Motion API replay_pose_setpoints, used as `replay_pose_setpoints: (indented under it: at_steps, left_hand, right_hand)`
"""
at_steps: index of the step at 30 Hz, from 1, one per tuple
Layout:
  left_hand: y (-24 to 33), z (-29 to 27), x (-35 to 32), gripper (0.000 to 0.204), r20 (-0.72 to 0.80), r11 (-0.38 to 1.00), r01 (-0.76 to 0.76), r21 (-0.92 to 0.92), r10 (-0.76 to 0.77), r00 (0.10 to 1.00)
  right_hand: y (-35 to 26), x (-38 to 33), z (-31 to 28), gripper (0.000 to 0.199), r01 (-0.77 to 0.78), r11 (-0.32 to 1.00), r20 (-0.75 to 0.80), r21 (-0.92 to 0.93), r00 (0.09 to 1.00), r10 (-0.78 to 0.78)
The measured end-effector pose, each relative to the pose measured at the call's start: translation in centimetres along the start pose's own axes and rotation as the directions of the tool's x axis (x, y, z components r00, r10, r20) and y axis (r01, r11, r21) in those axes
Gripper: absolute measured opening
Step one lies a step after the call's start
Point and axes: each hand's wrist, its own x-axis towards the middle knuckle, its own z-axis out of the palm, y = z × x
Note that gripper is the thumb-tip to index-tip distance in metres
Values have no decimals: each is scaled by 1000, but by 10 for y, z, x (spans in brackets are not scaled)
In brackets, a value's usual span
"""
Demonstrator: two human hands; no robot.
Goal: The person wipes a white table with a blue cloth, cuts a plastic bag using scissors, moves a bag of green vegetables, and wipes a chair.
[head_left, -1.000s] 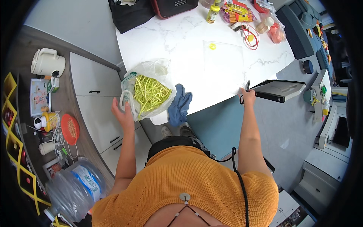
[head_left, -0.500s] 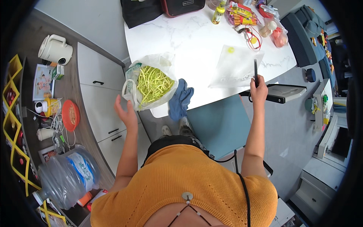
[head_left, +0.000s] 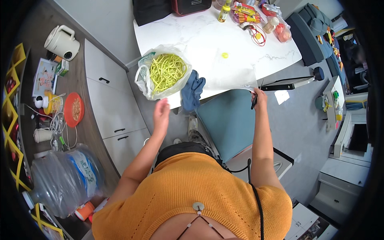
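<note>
On the far left a long wooden counter carries one white kettle, one orange dish and a tangle of white cables; one big clear water bottle lies on its side near the lower left, with one orange cap just beside it.

The left hand hangs in the air just near of the white table edge, fingers straight and loosely together, released — it holds nothing and touches nothing. Just beyond it, at the table's near left corner, sits one clear plastic bag with its mouth open, full of yellow-green bean pods. One blue cloth hangs over the table edge just right of the bag.

Further right, one clear plastic sheet lies flat on the table with one small yellow-green bit on it. The right hand is at the sheet's near right corner, fingers curled shut around one dark thin tool — whether it is a pen or a knife, I cannot tell — and the hand meets the sheet's corner at the table edge. Below both hands stands one blue chair.

At the table's far side stand one yellow bottle, one bag of colourful packets and one bag of red fruit.
</note>
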Motion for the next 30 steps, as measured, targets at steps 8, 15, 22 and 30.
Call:
replay_pose_setpoints:
  at_steps: [8,15,22,30]
  left_hand:
    - [-3,92,27,43,463,820,573,6,-510,725]
    - [-17,137,60,37,394,808,590,14,-546,739]
    - [-22,144,73,30,372,778,627,-30,-574,729]
    - [-25,131,72,37,393,672,731,-117,-645,655]
  right_hand:
    - [31,-69,22,15,-341,932,280,119,913,298]
    - [38,-115,45,18,-266,953,382,-147,873,302]
    - [59,-47,-3,14,-61,982,138,-179,987,86]
    - [52,46,13,35,-370,928,-27,48,928,371]
